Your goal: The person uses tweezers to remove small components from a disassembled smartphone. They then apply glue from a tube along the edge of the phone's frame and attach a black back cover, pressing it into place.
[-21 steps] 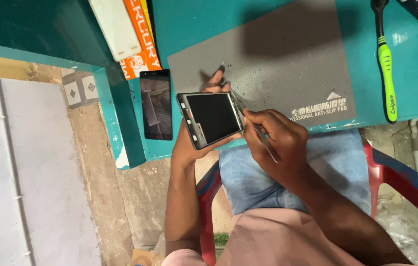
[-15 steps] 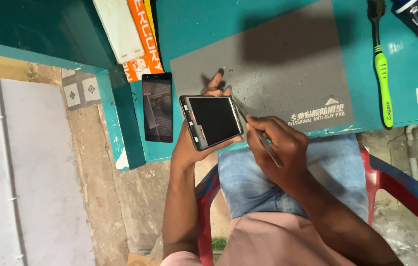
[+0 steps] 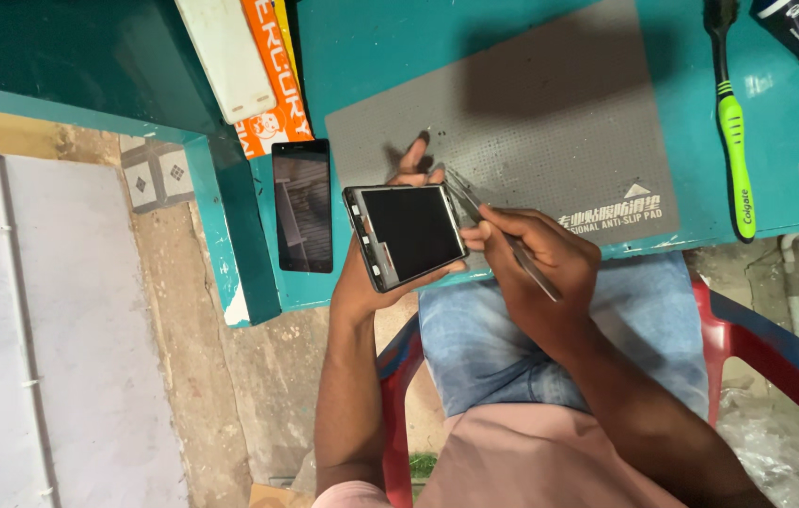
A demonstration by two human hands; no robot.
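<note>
You had your left hand [image 3: 376, 282] cradling the black-screened, silver-framed phone [image 3: 406, 235] face-up over the grey anti-slip mat [image 3: 550, 122], steadying it while your right hand [image 3: 536, 259] pinched the metal tweezers [image 3: 498, 240] at its edge.

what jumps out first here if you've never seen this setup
The eye lands on the phone frame with its dark screen, cupped in the left hand at the near edge of the teal table, with the right hand working metal tweezers at its side. Behind them lies a grey mat. A second dark phone lies flat to the left, and a bright green toothbrush lies far right.
</note>
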